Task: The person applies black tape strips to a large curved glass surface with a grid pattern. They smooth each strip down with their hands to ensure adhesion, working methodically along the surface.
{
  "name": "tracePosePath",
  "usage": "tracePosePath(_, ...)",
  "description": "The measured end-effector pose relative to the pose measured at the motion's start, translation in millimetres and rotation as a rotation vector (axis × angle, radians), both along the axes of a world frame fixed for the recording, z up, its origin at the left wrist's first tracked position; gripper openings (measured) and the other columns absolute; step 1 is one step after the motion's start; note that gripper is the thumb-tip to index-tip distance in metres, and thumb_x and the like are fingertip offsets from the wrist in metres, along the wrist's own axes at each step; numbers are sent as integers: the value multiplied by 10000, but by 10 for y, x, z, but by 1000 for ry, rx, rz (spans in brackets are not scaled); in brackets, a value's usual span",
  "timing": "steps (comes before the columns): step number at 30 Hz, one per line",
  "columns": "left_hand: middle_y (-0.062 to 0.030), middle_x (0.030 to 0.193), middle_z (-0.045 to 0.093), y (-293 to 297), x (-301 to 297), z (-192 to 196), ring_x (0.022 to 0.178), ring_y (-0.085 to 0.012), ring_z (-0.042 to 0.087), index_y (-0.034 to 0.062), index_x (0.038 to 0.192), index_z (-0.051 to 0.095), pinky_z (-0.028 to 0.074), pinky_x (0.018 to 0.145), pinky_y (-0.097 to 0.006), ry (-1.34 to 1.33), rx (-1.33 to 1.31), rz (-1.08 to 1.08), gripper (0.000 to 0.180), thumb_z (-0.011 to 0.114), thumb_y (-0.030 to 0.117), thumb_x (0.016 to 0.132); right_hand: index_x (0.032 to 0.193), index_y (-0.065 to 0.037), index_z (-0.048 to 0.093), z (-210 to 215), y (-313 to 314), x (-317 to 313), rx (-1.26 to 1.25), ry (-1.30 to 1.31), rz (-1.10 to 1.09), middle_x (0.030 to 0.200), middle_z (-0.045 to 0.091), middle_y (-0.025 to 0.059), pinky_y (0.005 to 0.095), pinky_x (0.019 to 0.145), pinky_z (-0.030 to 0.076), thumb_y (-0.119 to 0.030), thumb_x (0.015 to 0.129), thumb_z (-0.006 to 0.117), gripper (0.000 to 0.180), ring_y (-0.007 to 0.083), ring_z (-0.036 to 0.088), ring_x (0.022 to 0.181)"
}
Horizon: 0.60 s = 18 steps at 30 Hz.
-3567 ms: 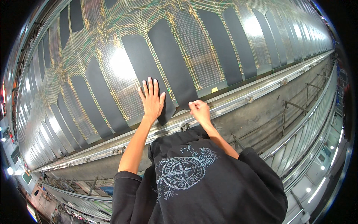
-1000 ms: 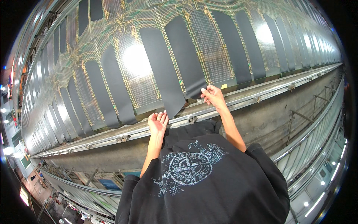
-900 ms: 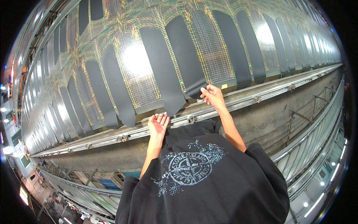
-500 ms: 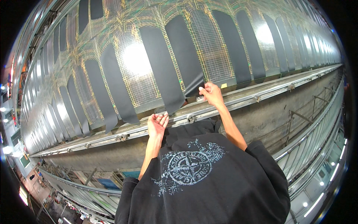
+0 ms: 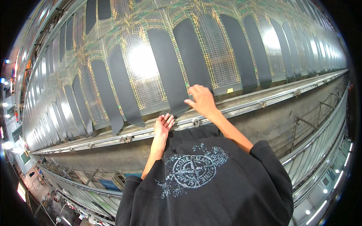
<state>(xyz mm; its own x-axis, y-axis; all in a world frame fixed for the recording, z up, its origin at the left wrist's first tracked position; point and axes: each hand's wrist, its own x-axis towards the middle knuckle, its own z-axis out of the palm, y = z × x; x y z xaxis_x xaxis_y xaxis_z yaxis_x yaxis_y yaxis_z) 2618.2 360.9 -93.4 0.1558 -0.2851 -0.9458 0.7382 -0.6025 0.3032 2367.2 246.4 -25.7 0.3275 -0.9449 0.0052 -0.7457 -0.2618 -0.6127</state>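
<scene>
Dark grey fabric-like panels lie in a row on a long glossy table [image 5: 226, 81] marked with green and yellow lines. My right hand [image 5: 203, 101] rests palm down on the lower end of one panel [image 5: 191, 52], fingers stretched out and thumb apart. That panel lies flat; its bottom edge is partly hidden by the hand. To its left, another panel [image 5: 166, 67] reaches down toward the metal rail [image 5: 181, 122]. My left hand [image 5: 163, 126] is palm up at the rail, below that panel, with fingers loosely curled and nothing visible in them.
Other panels [image 5: 115, 122] overhang the table's near edge on the left. Clamp-like fittings [image 5: 196, 122] sit along the rail. A small yellow piece [image 5: 230, 90] lies right of my right hand. Below the rail is a grey side wall [image 5: 260, 124]; another long railed structure [image 5: 301, 150] stands behind me.
My right hand has let go of the panel's lifted corner and moved left onto its lower end, which now lies flat. My left hand has barely moved.
</scene>
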Motion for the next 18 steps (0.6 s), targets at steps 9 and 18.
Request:
tracePosePath(9,-131,1241,761,17,40,-70,1095,-334,761,119,1054,635,650,843,-434,9,-14,-10,186,578,293,1087,1126,-82,688,-555,-190,529,-27,343,591,1128,646,83,423,920,478,-312,778,894,465,250,631,1129)
tracePosePath(18,-163,1403,694,56,2,-12,1211,-362,714,74,1346,556,607,968,-467,25,-79,-57,429,575,406,1074,1010,-64,710,-432,-180,429,389,261,541,1005,721,123,483,923,527,-241,921,766,206,307,710,1051)
